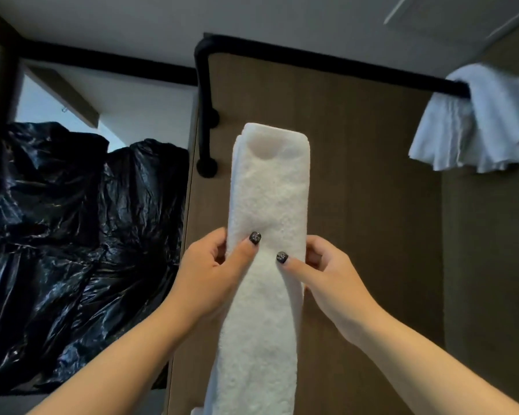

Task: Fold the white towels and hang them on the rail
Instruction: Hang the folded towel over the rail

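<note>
Leftmost, well away from the left hand (pixel 210 266), crumpled black plastic bags (pixel 81 235) fill the space beside the wooden panel (pixel 372 205), glossy and heaped. Above and just left of that hand, a black pipe (pixel 203 115) runs down the panel's edge to round mounts.

Both hands meet at mid-frame on a folded white towel (pixel 267 235), a long narrow strip that rises upright in front of the panel and runs down past the bottom edge between the forearms. The left hand grips the towel's left edge, thumb laid across the front with a dark-painted nail showing, the other fingers wrapped behind the cloth out of sight. The right hand (pixel 330 271) holds the opposite edge at slightly lower height in the same way: thumb pressed on the front face, fingers tucked behind. The two thumbs lie near each other without touching. Above the hands, the towel's top end is a neat fold with a shallow dent in the pile.

Above and right of the right hand, a black rail (pixel 357 68) crosses the top of the panel. Far right along it, well apart from both hands, a second white towel (pixel 486 115) is draped loosely over the rail, bunched and unfolded, its hem hanging in ripples.
</note>
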`<state>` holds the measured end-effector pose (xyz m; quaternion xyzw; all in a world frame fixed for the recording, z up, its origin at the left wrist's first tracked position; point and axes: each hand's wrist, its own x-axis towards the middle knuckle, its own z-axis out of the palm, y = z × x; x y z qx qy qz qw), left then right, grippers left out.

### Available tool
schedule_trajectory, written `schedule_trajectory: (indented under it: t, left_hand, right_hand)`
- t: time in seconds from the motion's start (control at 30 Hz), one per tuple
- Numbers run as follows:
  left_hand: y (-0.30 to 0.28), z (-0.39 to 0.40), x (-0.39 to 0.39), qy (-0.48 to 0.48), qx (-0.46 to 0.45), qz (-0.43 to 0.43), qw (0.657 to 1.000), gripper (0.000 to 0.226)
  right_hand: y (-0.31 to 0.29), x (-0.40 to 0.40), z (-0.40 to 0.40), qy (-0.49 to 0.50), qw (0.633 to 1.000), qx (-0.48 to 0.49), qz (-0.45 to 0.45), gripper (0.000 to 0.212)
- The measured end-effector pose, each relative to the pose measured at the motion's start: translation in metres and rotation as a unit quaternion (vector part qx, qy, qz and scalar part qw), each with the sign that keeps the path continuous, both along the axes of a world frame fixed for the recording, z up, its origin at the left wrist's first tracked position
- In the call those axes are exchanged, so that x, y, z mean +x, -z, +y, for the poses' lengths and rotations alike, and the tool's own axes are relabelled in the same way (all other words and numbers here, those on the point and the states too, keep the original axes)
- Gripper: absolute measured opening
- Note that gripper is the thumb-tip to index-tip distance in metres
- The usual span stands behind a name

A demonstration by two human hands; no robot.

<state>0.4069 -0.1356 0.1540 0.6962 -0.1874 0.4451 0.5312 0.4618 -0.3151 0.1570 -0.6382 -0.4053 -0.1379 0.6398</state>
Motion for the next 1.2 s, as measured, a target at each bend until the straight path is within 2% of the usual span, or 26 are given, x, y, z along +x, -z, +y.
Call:
schedule_trajectory:
  t: [0.13, 0.27, 0.4, 0.57, 0.7, 0.83, 1.0, 1.07, 1.13, 1.2]
  left_hand:
    - [-0.043, -0.006, -0.007, 0.025, 0.01, -0.033, 0.999, 0.053]
    - [-0.088, -0.021, -0.004, 0.042, 0.038, -0.05, 0.997, 0.043]
    - [-0.121, -0.037, 0.008, 0.08, 0.028, -0.057, 0.995, 0.055]
    - [-0.13, -0.054, 0.029, 0.175, 0.033, 0.015, 0.984, 0.047]
    - [-0.116, -0.067, 0.054, 0.239, 0.055, 0.068, 0.967, 0.052]
    - [-0.12, -0.085, 0.078, 0.235, 0.075, 0.074, 0.966, 0.053]
    - [-0.159, -0.116, 0.106, 0.199, 0.092, 0.008, 0.976, 0.055]
    - [-0.177, -0.13, 0.118, 0.187, 0.089, -0.025, 0.978, 0.052]
    - [-0.193, -0.144, 0.129, 0.186, 0.099, -0.043, 0.977, 0.055]
    - [-0.205, -0.161, 0.141, 0.176, 0.121, -0.054, 0.975, 0.058]
  right_hand:
    - [-0.036, -0.013, -0.004, 0.003, 0.996, 0.079, -0.032, 0.021]
    - [-0.072, -0.022, -0.017, 0.02, 0.991, 0.126, -0.032, 0.021]
    - [-0.105, -0.024, -0.028, 0.057, 0.985, 0.162, -0.03, 0.02]
    - [-0.144, -0.013, -0.04, 0.156, 0.969, 0.186, -0.034, 0.019]
    - [-0.172, -0.001, -0.052, 0.212, 0.957, 0.193, -0.04, 0.018]
    - [-0.196, 0.011, -0.064, 0.244, 0.95, 0.183, -0.06, 0.002]
    - [-0.24, 0.032, -0.087, 0.274, 0.937, 0.193, -0.098, 0.008]
    - [-0.264, 0.044, -0.1, 0.263, 0.934, 0.209, -0.123, 0.013]
    - [-0.285, 0.054, -0.113, 0.242, 0.927, 0.241, -0.153, 0.005]
    - [-0.304, 0.064, -0.129, 0.233, 0.921, 0.264, -0.17, 0.01]
